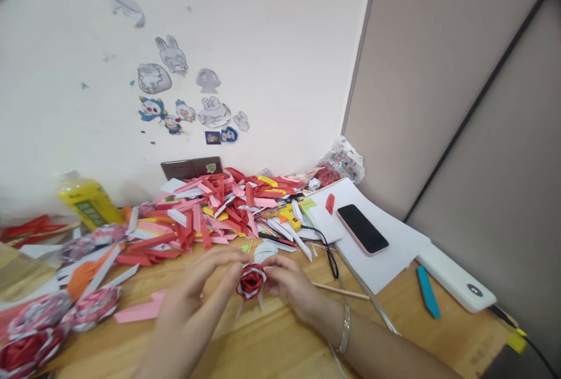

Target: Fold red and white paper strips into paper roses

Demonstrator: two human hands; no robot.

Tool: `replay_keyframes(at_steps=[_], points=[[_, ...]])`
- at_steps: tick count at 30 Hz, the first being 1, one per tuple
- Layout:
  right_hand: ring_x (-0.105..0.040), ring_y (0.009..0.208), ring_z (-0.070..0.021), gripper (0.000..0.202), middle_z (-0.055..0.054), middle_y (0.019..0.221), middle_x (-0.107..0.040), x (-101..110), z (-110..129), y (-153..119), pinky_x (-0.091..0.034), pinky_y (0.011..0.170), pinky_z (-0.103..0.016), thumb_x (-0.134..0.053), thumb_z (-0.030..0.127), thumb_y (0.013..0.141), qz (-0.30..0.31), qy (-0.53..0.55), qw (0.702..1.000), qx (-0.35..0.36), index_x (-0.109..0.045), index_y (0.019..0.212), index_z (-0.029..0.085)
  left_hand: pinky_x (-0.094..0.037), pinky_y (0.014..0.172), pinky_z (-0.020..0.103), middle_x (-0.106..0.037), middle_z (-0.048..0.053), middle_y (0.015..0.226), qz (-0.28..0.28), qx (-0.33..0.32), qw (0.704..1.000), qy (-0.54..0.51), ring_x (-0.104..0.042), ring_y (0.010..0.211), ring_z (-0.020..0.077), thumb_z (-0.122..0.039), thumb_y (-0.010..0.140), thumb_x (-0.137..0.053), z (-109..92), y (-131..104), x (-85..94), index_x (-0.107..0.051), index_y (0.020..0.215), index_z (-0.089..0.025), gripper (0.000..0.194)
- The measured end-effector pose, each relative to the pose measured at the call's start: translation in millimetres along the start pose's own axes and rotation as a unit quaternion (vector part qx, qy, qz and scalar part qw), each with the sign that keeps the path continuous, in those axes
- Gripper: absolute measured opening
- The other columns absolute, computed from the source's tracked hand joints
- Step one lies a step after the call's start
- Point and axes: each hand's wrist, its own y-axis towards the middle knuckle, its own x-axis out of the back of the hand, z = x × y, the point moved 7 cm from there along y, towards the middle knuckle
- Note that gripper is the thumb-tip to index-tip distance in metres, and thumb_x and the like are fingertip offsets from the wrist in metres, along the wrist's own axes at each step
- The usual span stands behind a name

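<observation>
Between my two hands is a small paper rose [251, 281] with red petals edged in white, its face turned toward me. My left hand [197, 291] holds it from the left, thumb and fingertips against the outer petals. On the opposite side, my right hand [291, 282] pinches the rim with thumb and bent fingers. Pale strip ends hang below the rose. Part of its back is hidden by my fingers. A pink folded paper strip [138, 312] lies on the wooden table [272, 344], left of my left wrist.
A heap of folded paper strips [193, 224] lies along the wall. A yellow glue gun [287, 216] rests at its right end. Finished paper roses [94, 309] and a yellow-labelled bottle [90, 200] stand left. Rightward are a phone [363, 228], a thin stick [342, 291] and a white device [456, 279].
</observation>
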Motion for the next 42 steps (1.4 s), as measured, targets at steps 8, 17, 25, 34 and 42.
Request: replay_keyframes(at_steps=[8,17,25,34,42], points=[[-0.063,0.073,-0.016,0.044,-0.002,0.078,-0.066,-6,-3,-3,-0.049,0.072,-0.03,-0.087,0.042,0.052,0.01,-0.004,1.0,0.002,-0.063,0.079,0.016,-0.048,0.068,0.031,-0.071,0.004,0.071,-0.001,0.145,0.987,-0.065,-0.063,0.073,0.0251,-0.057,0.052,-0.077,80,10,-16.7,-0.068,0.071,-0.018,0.044],[-0.064,0.076,-0.0166,0.045,0.0,0.077,-0.064,-1,0,1,-0.05,0.077,-0.033,-0.085,0.046,0.052,-0.02,-0.009,1.0,0.012,-0.06,0.075,0.017,-0.051,0.065,0.03,-0.07,0.003,0.065,0.053,0.179,0.971,-0.153,-0.066,0.067,0.022,-0.058,0.053,-0.079,101,7,-28.6,-0.064,0.069,-0.016,0.046],[-0.063,0.076,-0.0185,0.036,-0.001,0.071,-0.065,3,14,0,-0.047,0.072,-0.03,-0.069,0.054,0.069,-0.011,-0.095,0.995,0.021,-0.065,0.075,0.019,-0.044,0.054,0.025,-0.065,0.0,0.057,0.119,0.149,0.979,-0.074,-0.057,0.055,0.0173,-0.059,0.057,-0.076,97,9,-31.3,-0.064,0.06,-0.018,0.043],[-0.059,0.07,-0.0155,0.016,-0.001,0.08,-0.068,-13,15,-13,-0.044,0.064,-0.026,-0.07,0.025,0.069,0.062,-0.256,0.963,0.054,-0.075,0.083,0.019,-0.035,0.053,0.024,-0.059,-0.002,0.051,0.208,0.093,0.97,0.088,-0.05,0.054,0.0162,-0.041,0.062,-0.07,74,1,-43.4,-0.063,0.051,-0.018,0.027],[-0.052,0.056,-0.011,0.013,0.003,0.064,-0.058,-10,11,-12,-0.037,0.052,-0.022,-0.068,0.028,0.073,0.096,-0.293,0.95,0.045,-0.065,0.077,0.016,-0.032,0.054,0.024,-0.059,-0.001,0.057,0.237,0.061,0.959,0.146,-0.047,0.057,0.0158,-0.043,0.071,-0.063,63,-3,-42.8,-0.062,0.058,-0.017,0.029]])
